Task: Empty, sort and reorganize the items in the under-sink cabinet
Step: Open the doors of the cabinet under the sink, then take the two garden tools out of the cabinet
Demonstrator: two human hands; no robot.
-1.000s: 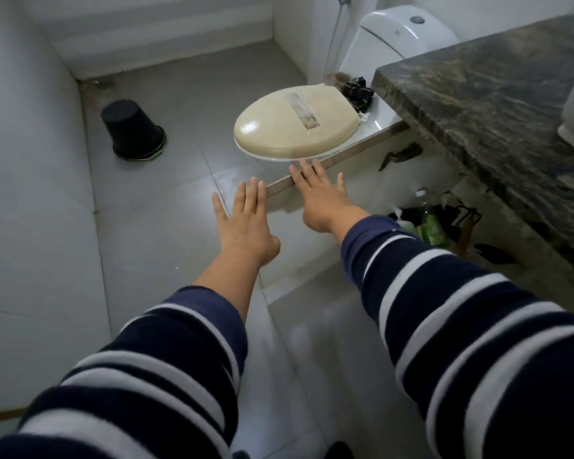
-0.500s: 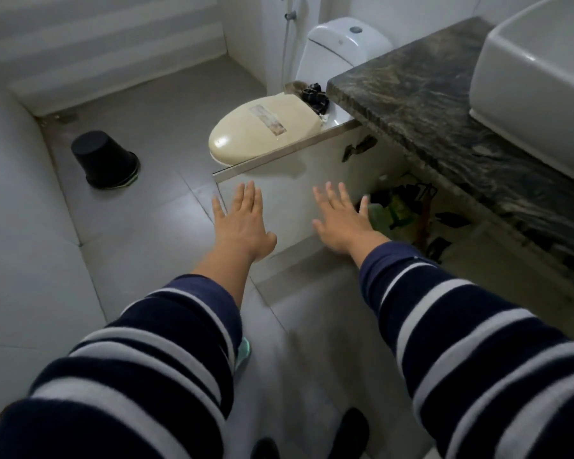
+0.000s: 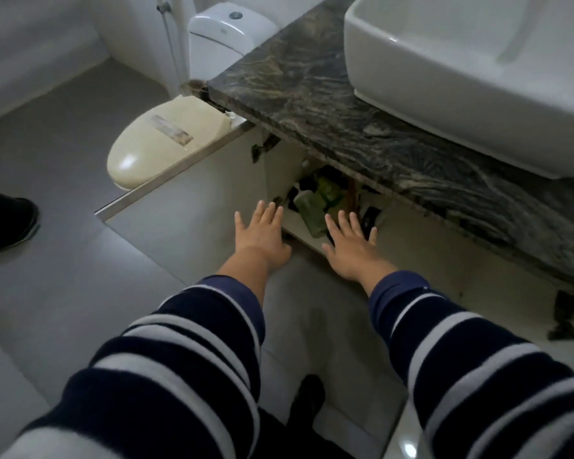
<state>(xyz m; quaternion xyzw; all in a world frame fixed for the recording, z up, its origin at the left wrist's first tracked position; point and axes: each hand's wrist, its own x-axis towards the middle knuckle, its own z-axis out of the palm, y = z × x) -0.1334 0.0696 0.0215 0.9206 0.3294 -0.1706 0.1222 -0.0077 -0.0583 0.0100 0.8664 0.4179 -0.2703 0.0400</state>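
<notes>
The under-sink cabinet stands open below a dark marble counter (image 3: pixel 328 104). Its white door (image 3: pixel 193 200) swings out to the left. Inside I make out a pale green pouch (image 3: pixel 312 210), another green pack (image 3: pixel 328 188) behind it and dark items I cannot identify. My left hand (image 3: pixel 262 236) is stretched flat, fingers straight, in front of the cabinet's lower left edge. My right hand (image 3: pixel 352 246) is also flat with spread fingers, just before the cabinet opening. Neither hand holds anything.
A white basin (image 3: pixel 461 71) sits on the counter. A toilet with a cream lid (image 3: pixel 166 137) stands left of the cabinet, behind the door. A black bin (image 3: pixel 7 223) is at the left edge. A second door's dark handle (image 3: pixel 565 313) shows lower right. Grey tiled floor.
The view has swung right and down toward the cabinet. Both hands have come lower and nearer the opening, still flat and empty. The right hand has left the door's top edge.
</notes>
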